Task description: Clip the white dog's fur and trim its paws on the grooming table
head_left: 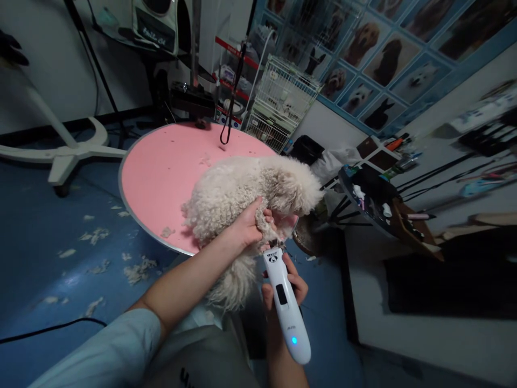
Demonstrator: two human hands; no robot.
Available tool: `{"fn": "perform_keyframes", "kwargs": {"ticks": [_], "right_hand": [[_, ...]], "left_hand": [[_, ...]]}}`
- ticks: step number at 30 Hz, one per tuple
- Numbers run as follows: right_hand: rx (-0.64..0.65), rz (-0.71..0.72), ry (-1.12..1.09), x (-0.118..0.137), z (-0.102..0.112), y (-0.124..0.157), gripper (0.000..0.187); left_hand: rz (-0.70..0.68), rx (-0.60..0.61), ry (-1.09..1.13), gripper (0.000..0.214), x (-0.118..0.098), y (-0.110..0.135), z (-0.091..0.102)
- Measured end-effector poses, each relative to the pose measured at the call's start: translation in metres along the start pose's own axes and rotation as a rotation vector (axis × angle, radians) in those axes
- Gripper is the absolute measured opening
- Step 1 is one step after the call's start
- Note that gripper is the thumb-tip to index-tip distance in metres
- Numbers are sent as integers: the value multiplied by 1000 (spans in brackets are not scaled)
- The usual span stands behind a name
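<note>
A small curly cream dog (238, 194) lies on the round pink grooming table (161, 167), its rear toward me. My left hand (248, 226) is closed around one of the dog's paws at the table's near edge. My right hand (288, 285) grips a white electric clipper (285, 302) with a blue light lit near its base. The clipper's blade end touches the held paw just below my left fingers.
Fur clumps (137, 269) litter the blue floor. A white stand base (68, 153) sits at left, a black cable (48, 327) on the floor. A wire cage (283, 102) stands behind the table, a tool tray (375, 199) at right. A black leash loop (230, 102) hangs over the table.
</note>
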State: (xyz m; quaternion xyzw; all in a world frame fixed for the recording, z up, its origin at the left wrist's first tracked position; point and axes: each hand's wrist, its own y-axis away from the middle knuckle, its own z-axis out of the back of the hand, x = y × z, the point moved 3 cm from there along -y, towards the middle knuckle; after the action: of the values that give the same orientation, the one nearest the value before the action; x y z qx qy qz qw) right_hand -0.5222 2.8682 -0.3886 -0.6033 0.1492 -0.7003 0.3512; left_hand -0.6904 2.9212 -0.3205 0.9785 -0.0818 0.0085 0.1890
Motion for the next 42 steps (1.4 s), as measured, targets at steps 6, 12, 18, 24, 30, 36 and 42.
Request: {"fn": "perform_keyframes", "kwargs": {"ticks": [6,12,18,24,30,36,42], "right_hand": [[-27,-188,-234,14,-6,-5,42],[-183,-557,-576,-7,11,16,45],[-309,-829,-772,-10,22,24,47],[-306,-1002,-792,-12,16,12,44],[-239,-1125,-740,-21,5,-16,48],[-234,-1114,-747,-14,11,-15,47],[-337,-1010,-856,2,12,1,49]], "left_hand": [[-42,83,-23,43,-5,3,10],[4,195,-334,28,-17,24,58],[-48,358,-455,32,-17,47,88],[-150,380,-559,42,-14,48,101],[-138,390,-612,43,-13,47,101],[-24,377,-632,40,-19,51,94],[17,345,-452,38,-16,50,89]]}}
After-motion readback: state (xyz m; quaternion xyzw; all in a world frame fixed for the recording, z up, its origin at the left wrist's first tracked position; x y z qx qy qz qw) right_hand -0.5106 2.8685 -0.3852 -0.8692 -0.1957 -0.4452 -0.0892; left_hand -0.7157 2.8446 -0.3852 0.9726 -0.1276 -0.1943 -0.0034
